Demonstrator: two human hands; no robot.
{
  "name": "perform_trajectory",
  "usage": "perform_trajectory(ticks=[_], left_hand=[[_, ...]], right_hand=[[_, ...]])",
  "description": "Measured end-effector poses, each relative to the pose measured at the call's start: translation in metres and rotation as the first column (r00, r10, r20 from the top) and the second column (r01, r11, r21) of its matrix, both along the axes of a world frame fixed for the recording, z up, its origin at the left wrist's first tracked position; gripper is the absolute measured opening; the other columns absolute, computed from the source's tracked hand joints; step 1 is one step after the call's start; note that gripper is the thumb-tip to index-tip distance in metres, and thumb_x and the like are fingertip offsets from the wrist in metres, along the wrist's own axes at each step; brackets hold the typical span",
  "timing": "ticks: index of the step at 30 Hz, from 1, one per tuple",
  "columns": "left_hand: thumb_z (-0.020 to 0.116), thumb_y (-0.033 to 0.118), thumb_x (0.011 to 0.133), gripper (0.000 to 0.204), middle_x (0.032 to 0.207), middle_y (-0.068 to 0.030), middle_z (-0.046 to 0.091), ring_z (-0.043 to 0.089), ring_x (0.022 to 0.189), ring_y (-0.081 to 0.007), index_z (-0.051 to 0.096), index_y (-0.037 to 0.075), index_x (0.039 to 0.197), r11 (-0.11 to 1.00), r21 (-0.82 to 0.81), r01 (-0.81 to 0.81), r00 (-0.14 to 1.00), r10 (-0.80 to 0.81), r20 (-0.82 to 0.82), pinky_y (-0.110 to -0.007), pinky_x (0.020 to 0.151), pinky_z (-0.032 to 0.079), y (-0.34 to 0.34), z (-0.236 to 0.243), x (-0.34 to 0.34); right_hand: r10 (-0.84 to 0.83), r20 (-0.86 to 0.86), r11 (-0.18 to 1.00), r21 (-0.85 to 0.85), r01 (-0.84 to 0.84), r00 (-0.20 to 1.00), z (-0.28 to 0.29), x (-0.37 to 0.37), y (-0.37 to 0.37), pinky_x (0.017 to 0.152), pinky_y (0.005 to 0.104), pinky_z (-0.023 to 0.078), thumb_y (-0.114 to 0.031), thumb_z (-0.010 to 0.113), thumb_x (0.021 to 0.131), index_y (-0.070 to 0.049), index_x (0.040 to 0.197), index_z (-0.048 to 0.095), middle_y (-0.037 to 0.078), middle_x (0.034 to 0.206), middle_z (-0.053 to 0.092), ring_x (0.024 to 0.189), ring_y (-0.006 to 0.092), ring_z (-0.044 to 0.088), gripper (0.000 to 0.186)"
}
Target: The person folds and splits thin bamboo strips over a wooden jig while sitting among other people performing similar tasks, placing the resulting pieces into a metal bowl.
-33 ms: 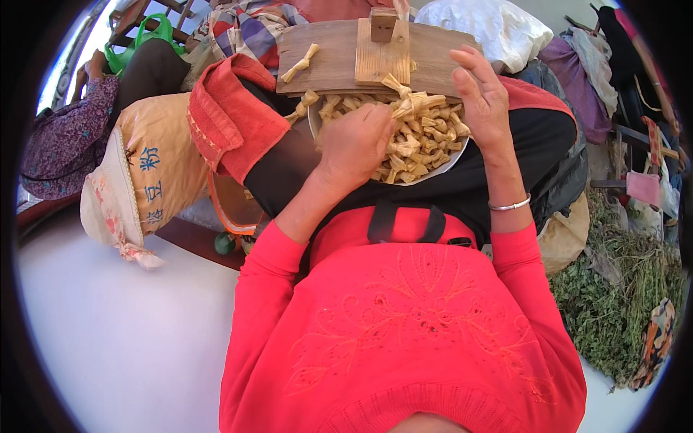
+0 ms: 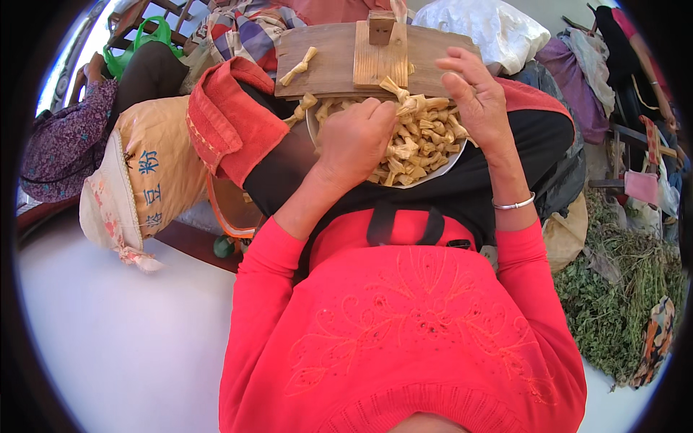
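Note:
A white bowl [image 2: 433,177] sits on my lap, heaped with tan tofu skin knots [image 2: 422,148]. Over its left side my left hand [image 2: 354,141] is closed, knuckles up. One tofu skin knot [image 2: 410,106] shows at its thumb side and appears pinched there; the fingertips are hidden. My right hand [image 2: 480,101], with a silver bangle on the wrist, hovers at the bowl's right rim. Its fingers are apart and slightly bent, with no thing seen in them. Another knot [image 2: 298,66] lies on the wooden board [image 2: 317,50] beyond the bowl.
A wooden block [image 2: 380,27] stands on the board. Red cloth [image 2: 234,119] covers my left knee. At left are a tan sack [image 2: 162,151] and a seated person's patterned sleeve [image 2: 72,144]. A white sack [image 2: 484,32] is behind; cut green plants [image 2: 621,303] lie at right.
My right hand has shifted slightly left, its fingers bending toward the bowl. The left hand stays almost in place.

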State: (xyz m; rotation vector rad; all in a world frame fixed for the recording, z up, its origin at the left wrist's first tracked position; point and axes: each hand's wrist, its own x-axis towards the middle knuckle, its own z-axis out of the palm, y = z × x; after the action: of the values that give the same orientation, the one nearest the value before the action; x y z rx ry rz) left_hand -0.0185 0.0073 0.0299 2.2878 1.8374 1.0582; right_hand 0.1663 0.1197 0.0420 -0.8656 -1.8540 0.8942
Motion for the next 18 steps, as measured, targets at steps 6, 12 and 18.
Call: perform_trajectory(ticks=[6,12,18], left_hand=[[0.066,0.012,0.079,0.014,0.071,-0.0059,0.052,0.058,0.064,-0.0239,0.058,0.009,0.089,0.996,0.089,-0.030,0.998,0.034,-0.052,-0.036,0.054,0.046,0.015,-0.002,0.003],[0.064,0.012,0.082,0.009,0.073,-0.0107,0.057,0.058,0.067,-0.0313,0.058,0.006,0.084,1.000,-0.021,0.005,0.984,-0.001,0.180,-0.039,0.056,0.045,0.005,0.001,0.016],[0.058,0.015,0.089,0.013,0.071,-0.0125,0.057,0.057,0.066,-0.0322,0.058,0.003,0.084,0.966,-0.232,0.117,0.934,-0.027,0.357,-0.039,0.058,0.043,0.001,0.007,0.022]], right_hand=[[0.018,0.376,0.995,-0.098,0.021,0.927,0.023,-0.005,-0.028,0.059,0.0331,0.048,-0.021,0.066,0.085,-0.002,0.098,0.065,0.014,0.070,0.063,0.061,0.0259,0.061,0.023],[0.086,0.351,0.983,-0.181,-0.023,0.932,0.001,-0.009,-0.031,0.064,0.0373,0.048,-0.008,0.057,0.084,-0.005,0.102,0.061,0.013,0.074,0.065,0.069,0.0291,0.063,0.019],[-0.089,0.641,0.946,0.294,-0.137,0.762,0.003,-0.012,-0.030,0.082,0.0376,0.046,-0.005,0.059,0.080,-0.012,0.107,0.064,0.007,0.093,0.067,0.090,0.0250,0.062,0.028]])
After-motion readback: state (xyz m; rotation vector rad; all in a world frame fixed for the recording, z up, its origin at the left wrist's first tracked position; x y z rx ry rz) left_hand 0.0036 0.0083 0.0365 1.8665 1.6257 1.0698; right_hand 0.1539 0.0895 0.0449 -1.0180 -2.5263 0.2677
